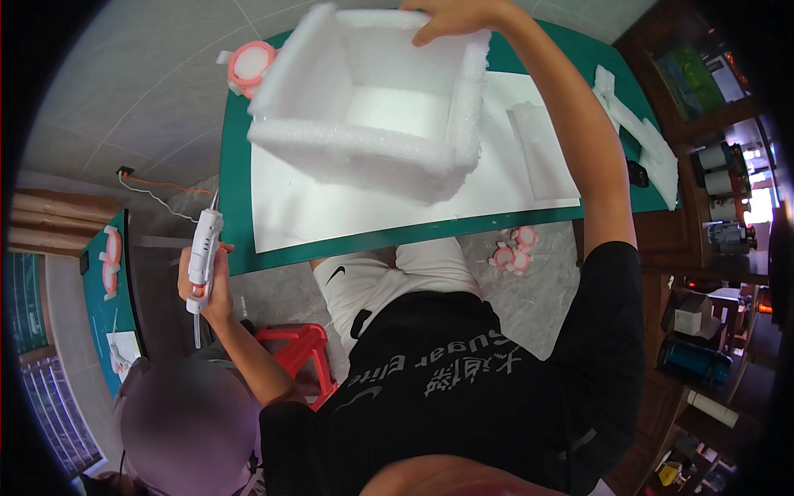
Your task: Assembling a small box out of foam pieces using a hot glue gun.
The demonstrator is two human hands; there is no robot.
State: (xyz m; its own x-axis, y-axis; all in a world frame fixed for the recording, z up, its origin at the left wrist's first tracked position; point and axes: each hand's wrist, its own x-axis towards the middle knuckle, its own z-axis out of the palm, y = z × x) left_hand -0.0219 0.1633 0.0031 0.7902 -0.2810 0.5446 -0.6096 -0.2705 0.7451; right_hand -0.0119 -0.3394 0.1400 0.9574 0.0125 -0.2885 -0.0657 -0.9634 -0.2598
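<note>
A white foam box [364, 149] with an open top stands on white paper over a green mat, toward the far side of the table. My right hand [463, 15] reaches across and grips the box's far rim, the thumb lying on the inner side; part of the fingers is cut off by the upper picture edge. Beyond the table's left edge, my left hand [217, 285] is wrapped round a white hot glue gun [205, 248]. The gun's nozzle points away from me, and a clear glue stick [198, 331] juts from its rear end.
A flat foam piece [546, 153] and foam strips [645, 140] lie at the right, near a small black object [636, 174]. A pink-ringed roll [251, 64] sits at the far left corner. A red stool [302, 355] and another person [186, 422] are at my left.
</note>
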